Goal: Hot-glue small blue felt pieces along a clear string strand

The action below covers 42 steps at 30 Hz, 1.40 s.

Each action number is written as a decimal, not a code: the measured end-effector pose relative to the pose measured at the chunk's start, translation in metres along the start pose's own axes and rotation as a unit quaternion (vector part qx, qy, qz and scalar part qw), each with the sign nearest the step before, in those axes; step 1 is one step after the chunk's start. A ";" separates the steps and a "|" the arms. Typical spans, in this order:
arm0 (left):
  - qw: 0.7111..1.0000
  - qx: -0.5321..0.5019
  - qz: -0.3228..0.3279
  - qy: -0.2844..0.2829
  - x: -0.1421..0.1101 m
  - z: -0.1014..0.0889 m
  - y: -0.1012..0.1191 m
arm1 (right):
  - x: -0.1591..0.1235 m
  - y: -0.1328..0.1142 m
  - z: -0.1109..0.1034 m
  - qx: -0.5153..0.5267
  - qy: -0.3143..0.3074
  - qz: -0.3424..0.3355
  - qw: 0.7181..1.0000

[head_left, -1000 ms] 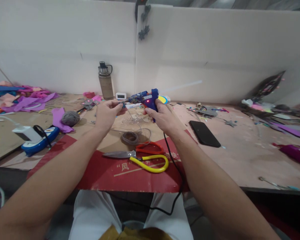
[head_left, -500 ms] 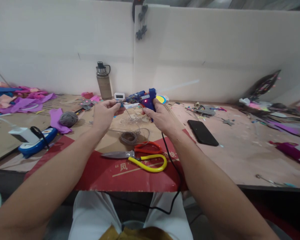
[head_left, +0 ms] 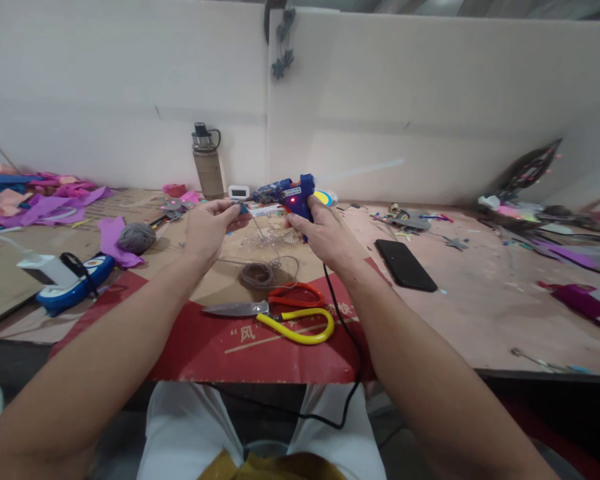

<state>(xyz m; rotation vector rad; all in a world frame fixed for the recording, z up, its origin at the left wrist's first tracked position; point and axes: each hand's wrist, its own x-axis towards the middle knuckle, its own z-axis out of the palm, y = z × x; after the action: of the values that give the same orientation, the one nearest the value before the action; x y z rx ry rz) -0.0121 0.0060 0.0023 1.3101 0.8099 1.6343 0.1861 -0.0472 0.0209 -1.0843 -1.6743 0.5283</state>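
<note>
My right hand (head_left: 323, 230) is wrapped round the grip of a blue hot glue gun (head_left: 303, 193), its red light on and its nozzle pointing left. A clear glue stick (head_left: 360, 172) sticks out of its back. My left hand (head_left: 217, 223) pinches a small teal-blue piece (head_left: 243, 209) close to the nozzle; whether the two touch I cannot tell. A thin grey cord hangs from that piece toward a loose coil of grey yarn (head_left: 257, 274) on the board. Scissors (head_left: 270, 313) with one red and one yellow handle lie below, blades to the left.
A black phone (head_left: 406, 265) lies at right. At left are a blue power strip (head_left: 75, 283), a ball of grey yarn (head_left: 137, 238) and felt scraps (head_left: 40, 200). A bottle (head_left: 209, 163) stands by the wall. The gun's black cable (head_left: 353, 347) runs over the table's front edge.
The glue gun has shifted very slightly up and to the right, its nozzle a little farther from the pinched piece. My left hand is almost still.
</note>
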 end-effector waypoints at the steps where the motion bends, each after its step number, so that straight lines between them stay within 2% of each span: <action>1: 1.000 -0.003 0.000 -0.002 0.000 0.000 0.000 | 0.000 0.002 0.001 0.002 0.000 -0.001 1.000; 13: 0.999 -0.031 -0.042 -0.001 -0.002 0.004 0.005 | 0.002 0.007 0.004 -0.004 0.002 -0.011 1.000; 21: 0.998 -0.047 -0.045 -0.005 -0.002 0.002 0.004 | 0.002 0.005 0.001 -0.071 0.009 -0.011 0.997; 34: 0.997 -0.059 -0.058 -0.013 -0.001 0.002 0.004 | 0.003 0.007 0.003 -0.031 -0.004 -0.050 0.998; 42: 0.996 -0.052 -0.069 0.010 -0.002 0.004 0.005 | 0.002 0.003 0.003 -0.030 -0.008 -0.045 0.998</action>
<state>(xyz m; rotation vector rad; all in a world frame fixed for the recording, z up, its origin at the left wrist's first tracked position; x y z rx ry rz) -0.0092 0.0023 0.0071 1.1407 0.7982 1.5615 0.1840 -0.0437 0.0185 -1.0452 -1.7550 0.4325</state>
